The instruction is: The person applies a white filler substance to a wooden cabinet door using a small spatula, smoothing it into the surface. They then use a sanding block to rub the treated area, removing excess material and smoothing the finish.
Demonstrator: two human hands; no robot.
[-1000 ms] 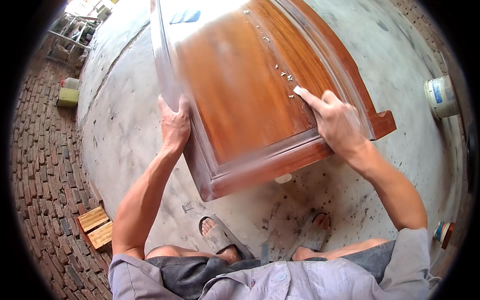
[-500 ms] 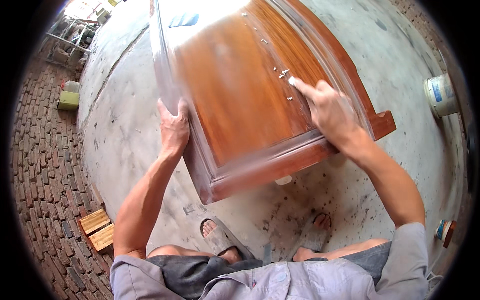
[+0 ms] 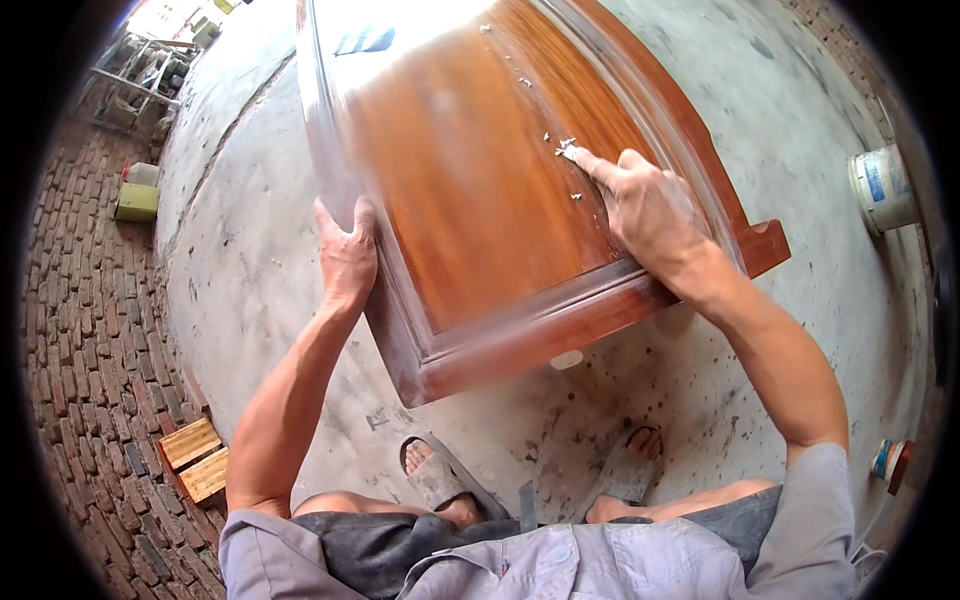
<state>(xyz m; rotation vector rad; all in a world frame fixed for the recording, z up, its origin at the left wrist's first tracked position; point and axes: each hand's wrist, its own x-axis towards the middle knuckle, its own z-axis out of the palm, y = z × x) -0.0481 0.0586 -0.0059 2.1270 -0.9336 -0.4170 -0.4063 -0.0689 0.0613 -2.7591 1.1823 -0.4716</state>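
A large reddish-brown wooden panel (image 3: 470,210) with moulded edges lies tilted in front of me, shiny with glare at its far end. My left hand (image 3: 349,255) grips its left edge, thumb against the moulding; the remaining fingers are partly hidden. On the right part of the face, my right hand (image 3: 650,210) presses down with the index finger stretched forward and the others curled under. At that fingertip is something small and white (image 3: 571,152), too small to name. Several white crumbs (image 3: 525,82) are scattered in a line along the panel beside a groove.
Pale, stained concrete floor (image 3: 240,270) surrounds the panel, with brick paving (image 3: 95,380) to the left. A white bucket (image 3: 884,190) stands at right, a small can (image 3: 886,462) lower down. At left are a yellow-green container (image 3: 138,200) and a slatted wooden piece (image 3: 197,460).
My right hand has slid slightly forward and left across the panel, its fingertip now at the cluster of white crumbs. My left hand stays on the edge.
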